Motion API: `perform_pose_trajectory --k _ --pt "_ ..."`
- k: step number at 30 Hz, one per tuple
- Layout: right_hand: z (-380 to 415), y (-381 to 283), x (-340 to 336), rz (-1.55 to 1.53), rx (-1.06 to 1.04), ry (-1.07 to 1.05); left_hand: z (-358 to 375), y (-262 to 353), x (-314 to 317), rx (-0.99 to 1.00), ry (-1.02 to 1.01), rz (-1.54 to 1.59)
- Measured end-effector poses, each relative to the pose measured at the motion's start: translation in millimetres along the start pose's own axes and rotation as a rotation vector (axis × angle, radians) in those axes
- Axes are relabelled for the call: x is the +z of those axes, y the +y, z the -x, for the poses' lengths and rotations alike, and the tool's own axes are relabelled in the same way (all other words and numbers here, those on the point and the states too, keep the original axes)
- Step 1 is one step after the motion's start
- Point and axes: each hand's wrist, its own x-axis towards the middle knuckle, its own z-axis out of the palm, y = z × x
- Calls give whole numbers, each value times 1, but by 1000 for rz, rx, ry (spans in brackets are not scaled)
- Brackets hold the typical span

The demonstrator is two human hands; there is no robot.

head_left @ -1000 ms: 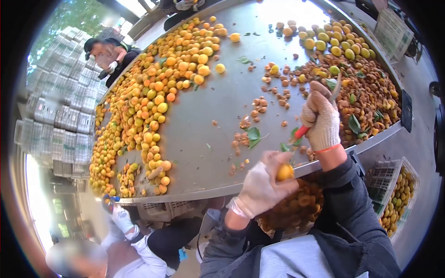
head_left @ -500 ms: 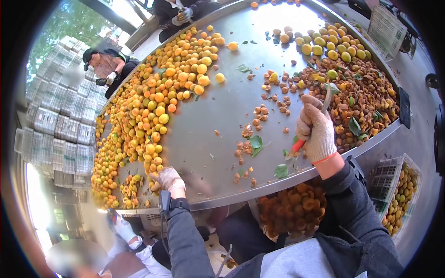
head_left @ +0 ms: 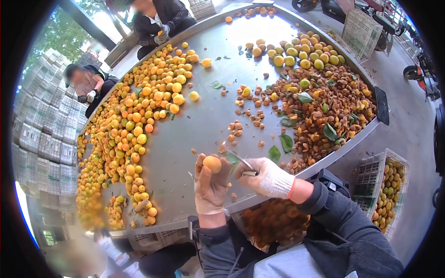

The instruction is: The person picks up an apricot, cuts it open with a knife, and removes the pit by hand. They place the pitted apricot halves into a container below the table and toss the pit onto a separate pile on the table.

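Observation:
My left hand (head_left: 211, 185), in a soiled glove, is raised over the table's near edge, palm up, holding an orange apricot (head_left: 212, 164) at its fingers. Just right of it, my right hand (head_left: 266, 177), in a white knitted glove with a red cuff, is closed round a knife (head_left: 244, 161) whose blade points up and left toward the left hand. Whole apricots (head_left: 134, 118) cover the left side of the metal table (head_left: 176, 162). Brown pits and scraps (head_left: 320, 111) with green leaves are heaped on the right.
Two people (head_left: 88, 83) (head_left: 157, 21) sit along the far left edge; another is at the lower left. A crate of apricots (head_left: 389, 190) stands on the floor at right. Below the near edge is a container of apricot pieces (head_left: 276, 220). Stacked crates (head_left: 41, 153) line the left.
My left hand has moved from the apricot pile to the right, with an apricot in it. My right hand has come left and down with the knife. The view has shifted.

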Motion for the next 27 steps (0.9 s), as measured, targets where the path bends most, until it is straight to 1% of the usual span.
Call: perform_pose_trajectory --k 1,4,5,7,9,11,13,15,16,17,18,21,24,25,26,27 --pt "-1 5 0 71 -31 -21 0 -5 -3 -1 -1 5" --pt "-5 15 6 124 -78 -46 0 -11 12 -10 18 -16" --pt "-4 13 5 147 -27 -74 0 -12 16 -22 43 -1" --pt "-5 13 7 184 -58 -74 0 -16 17 -32 67 16" --pt "-5 14 9 223 -87 -76 1 -19 15 -5 56 -165" --pt "-5 16 12 268 -149 -2 4 -21 19 27 66 -204" --pt "-7 17 12 322 -147 3 7 -21 27 56 74 -243" --pt "-9 17 12 378 -144 10 12 -19 38 95 94 -382" --pt "-10 16 12 349 -101 -40 14 -20 40 93 91 -381" --pt "-12 15 12 320 -57 -89 17 -22 41 105 92 -498" --pt "-13 14 11 321 -56 -85 19 -23 43 118 92 -615" --pt "-13 11 9 283 -34 -141 20 -19 47 91 80 -538" --pt "-13 11 13 295 -65 -98 17 -20 54 121 124 -462" --pt "-11 11 16 453 -132 1 17 -19 50 124 121 -462" --pt "-9 12 18 611 -194 102 18 -19 43 84 177 -530" --pt "-7 12 18 615 -191 99 18 -20 43 44 237 -595"
